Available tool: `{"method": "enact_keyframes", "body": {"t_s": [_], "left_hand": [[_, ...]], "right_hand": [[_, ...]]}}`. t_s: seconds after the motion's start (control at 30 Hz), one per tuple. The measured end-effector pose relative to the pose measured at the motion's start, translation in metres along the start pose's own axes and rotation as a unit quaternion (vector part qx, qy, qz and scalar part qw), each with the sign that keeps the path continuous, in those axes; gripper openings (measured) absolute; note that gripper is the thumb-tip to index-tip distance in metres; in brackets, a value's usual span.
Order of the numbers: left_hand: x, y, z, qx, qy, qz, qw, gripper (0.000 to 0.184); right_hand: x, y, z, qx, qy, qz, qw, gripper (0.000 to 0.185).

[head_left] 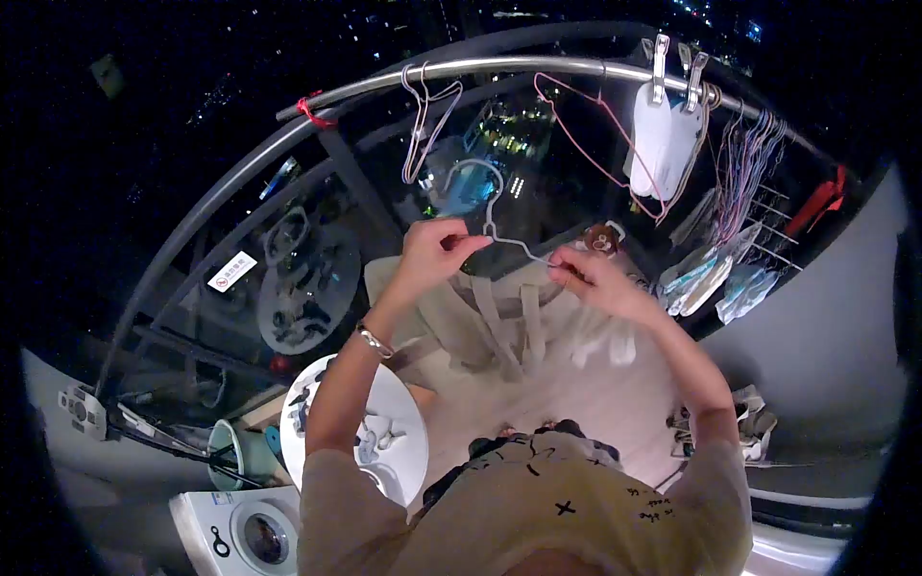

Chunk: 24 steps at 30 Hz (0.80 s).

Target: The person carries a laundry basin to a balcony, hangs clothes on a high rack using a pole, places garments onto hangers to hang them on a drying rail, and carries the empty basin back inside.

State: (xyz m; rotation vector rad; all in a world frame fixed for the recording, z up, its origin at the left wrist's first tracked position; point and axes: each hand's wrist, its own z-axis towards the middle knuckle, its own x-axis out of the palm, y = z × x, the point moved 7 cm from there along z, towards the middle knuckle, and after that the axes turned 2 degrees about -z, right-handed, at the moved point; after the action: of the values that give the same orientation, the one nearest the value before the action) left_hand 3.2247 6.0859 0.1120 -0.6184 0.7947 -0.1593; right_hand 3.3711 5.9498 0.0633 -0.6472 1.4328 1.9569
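Note:
A light grey hanger (498,192) is held up in front of the body, its hook curving upward to the left. My left hand (440,252) pinches it near the base of the hook. My right hand (588,278) is closed on its right arm. Below the hands hangs a pale beige garment with straps (490,322); whether it is attached to the hanger cannot be made out. Bare wire hangers (424,125) and a pink hanger (586,149) hang from the metal rail (519,64) beyond.
White insoles (652,144) are clipped on the rail, with bunched hangers (754,163) farther right. A round white table (408,432) holding small items stands lower left, near a washing machine (206,538) and a bucket (227,451). Shoes (754,422) are at right.

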Motion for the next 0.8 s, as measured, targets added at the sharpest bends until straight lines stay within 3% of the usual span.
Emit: {"method": "enact_keyframes", "body": {"t_s": [0.03, 0.13, 0.23, 0.27, 0.33, 0.43, 0.6, 0.73, 0.8], "left_hand": [[0.001, 0.0, 0.003, 0.012, -0.019, 0.008, 1.0, 0.032], [0.019, 0.037, 0.012, -0.081, 0.015, -0.016, 0.996, 0.03], [0.019, 0.027, 0.014, 0.034, -0.111, 0.046, 0.992, 0.031], [0.02, 0.022, 0.009, 0.048, -0.089, 0.089, 0.991, 0.037], [0.018, 0.013, -0.007, 0.002, -0.096, 0.048, 0.994, 0.036], [0.023, 0.015, -0.053, -0.06, -0.114, 0.019, 0.992, 0.032], [0.029, 0.032, -0.171, -0.215, -0.158, -0.017, 0.964, 0.027], [0.031, 0.05, -0.278, -0.352, -0.21, -0.048, 0.911, 0.026], [0.035, 0.054, -0.332, -0.36, -0.245, -0.053, 0.899, 0.027]], "right_hand": [[0.004, -0.005, 0.0, 0.014, 0.002, 0.045, 0.999, 0.019], [0.014, -0.018, 0.005, 0.075, 0.011, 0.216, 0.974, 0.02], [0.019, -0.029, 0.005, 0.222, 0.009, 0.31, 0.924, 0.015], [0.019, -0.027, 0.009, 0.223, 0.001, 0.353, 0.909, 0.014], [0.02, -0.024, 0.016, 0.226, -0.017, 0.44, 0.869, 0.012], [0.011, -0.008, 0.036, 0.271, -0.034, 0.454, 0.848, 0.007], [0.0, -0.006, 0.097, 0.185, -0.094, 0.436, 0.876, 0.011], [-0.011, -0.015, 0.157, 0.133, -0.098, 0.443, 0.881, 0.01], [-0.012, -0.024, 0.186, 0.121, -0.113, 0.427, 0.889, 0.01]]}}
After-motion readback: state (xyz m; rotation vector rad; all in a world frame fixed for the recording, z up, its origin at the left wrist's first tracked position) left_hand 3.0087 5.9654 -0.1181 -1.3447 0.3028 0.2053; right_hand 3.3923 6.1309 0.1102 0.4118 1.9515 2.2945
